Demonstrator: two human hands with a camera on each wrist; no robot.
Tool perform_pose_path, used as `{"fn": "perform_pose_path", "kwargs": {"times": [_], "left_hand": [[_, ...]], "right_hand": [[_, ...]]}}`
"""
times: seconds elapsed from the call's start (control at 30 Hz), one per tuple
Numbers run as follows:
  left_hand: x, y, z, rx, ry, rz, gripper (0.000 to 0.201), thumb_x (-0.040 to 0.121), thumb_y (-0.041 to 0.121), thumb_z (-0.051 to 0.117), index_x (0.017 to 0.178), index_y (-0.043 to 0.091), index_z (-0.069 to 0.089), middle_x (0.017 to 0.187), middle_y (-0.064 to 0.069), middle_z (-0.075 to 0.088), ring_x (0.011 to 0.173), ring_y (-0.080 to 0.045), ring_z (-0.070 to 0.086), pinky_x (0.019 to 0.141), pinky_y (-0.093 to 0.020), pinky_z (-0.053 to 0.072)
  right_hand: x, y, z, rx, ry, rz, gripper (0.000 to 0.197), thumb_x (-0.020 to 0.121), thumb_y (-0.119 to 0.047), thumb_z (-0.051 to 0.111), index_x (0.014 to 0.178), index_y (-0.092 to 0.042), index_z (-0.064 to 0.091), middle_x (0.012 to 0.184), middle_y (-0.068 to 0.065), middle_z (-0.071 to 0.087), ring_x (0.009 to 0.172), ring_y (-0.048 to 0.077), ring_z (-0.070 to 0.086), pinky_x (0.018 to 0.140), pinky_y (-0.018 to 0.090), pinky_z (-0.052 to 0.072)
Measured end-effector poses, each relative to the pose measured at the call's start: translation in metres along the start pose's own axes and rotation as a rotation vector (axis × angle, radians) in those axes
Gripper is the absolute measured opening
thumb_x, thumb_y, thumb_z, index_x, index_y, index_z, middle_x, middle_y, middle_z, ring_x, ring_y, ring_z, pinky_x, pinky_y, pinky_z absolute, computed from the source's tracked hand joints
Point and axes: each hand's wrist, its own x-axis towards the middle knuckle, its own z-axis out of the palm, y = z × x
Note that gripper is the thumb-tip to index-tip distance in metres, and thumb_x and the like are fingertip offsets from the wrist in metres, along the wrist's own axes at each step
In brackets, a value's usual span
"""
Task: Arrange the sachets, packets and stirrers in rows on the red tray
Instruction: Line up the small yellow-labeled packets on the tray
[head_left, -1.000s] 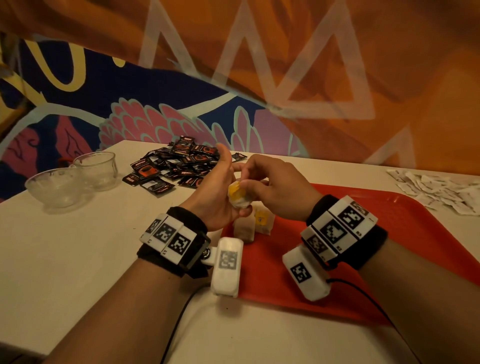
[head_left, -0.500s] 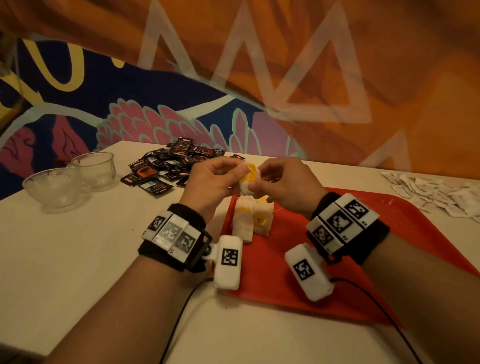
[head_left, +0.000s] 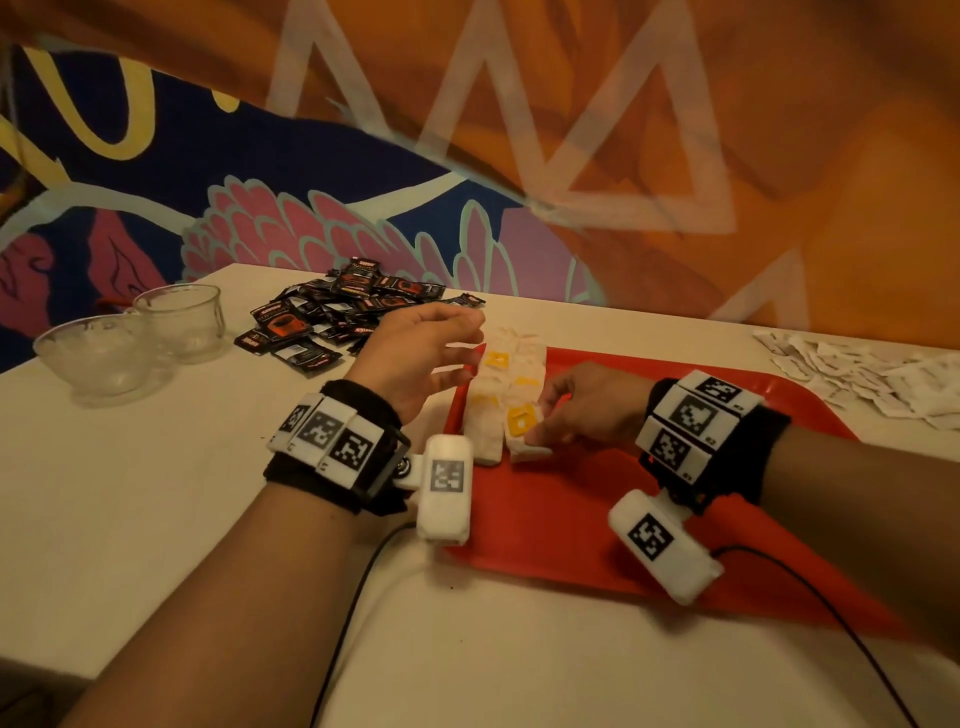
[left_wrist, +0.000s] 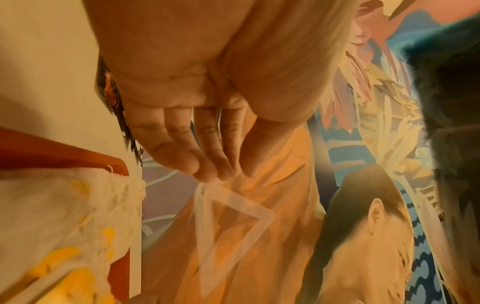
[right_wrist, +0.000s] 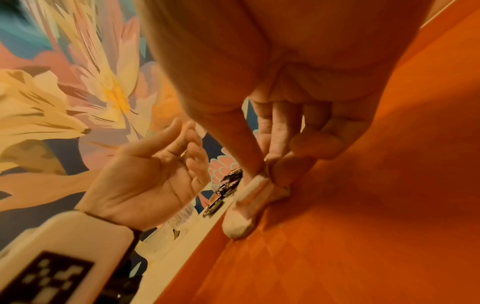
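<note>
Several white sachets with yellow labels (head_left: 506, 371) lie in a short column at the left end of the red tray (head_left: 675, 499). My right hand (head_left: 540, 431) pinches the nearest sachet (head_left: 522, 423) by its edge and holds it down on the tray. The right wrist view shows thumb and fingers closed on that white sachet (right_wrist: 249, 197) against the tray (right_wrist: 363, 226). My left hand (head_left: 470, 340) hovers over the tray's left edge, fingers relaxed, holding nothing. In the left wrist view its fingers (left_wrist: 207, 162) hang loose above the sachets (left_wrist: 64, 216).
A heap of black packets (head_left: 337, 312) lies on the white table behind my left hand. Two glass bowls (head_left: 98, 353) (head_left: 182, 317) stand at the far left. Loose white sachets (head_left: 857, 364) are scattered at the right, beyond the tray. A painted wall runs behind the table.
Both hands were holding one sachet in the air. My right hand has brought it down onto the tray beside the others, and my left hand has let go and opened.
</note>
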Motion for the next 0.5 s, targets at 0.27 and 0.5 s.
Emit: {"fn": "perform_pose_path", "kwargs": {"times": [0.27,0.5], "left_hand": [[0.001,-0.002,0.0,0.009,0.002,-0.011,0.008,0.093,0.019,0.068,0.099,0.014,0.068,0.086,-0.001,0.067,0.069,-0.012,0.064,0.059,-0.023,0.051],[0.001,-0.002,-0.001,0.019,0.004,-0.009,0.006,0.093,0.018,0.068,0.098,0.015,0.069,0.087,-0.001,0.068,0.069,-0.011,0.065,0.06,-0.023,0.051]], "right_hand": [[0.001,-0.004,0.009,-0.055,0.068,-0.005,0.038,0.072,-0.016,0.087,0.084,-0.016,0.052,0.081,0.008,0.065,0.066,0.019,0.061,0.058,0.029,0.05],[-0.002,-0.012,0.01,-0.225,0.111,-0.045,0.041,0.07,-0.026,0.089,0.083,-0.018,0.051,0.087,0.008,0.071,0.081,0.024,0.071,0.079,0.04,0.058]]}}
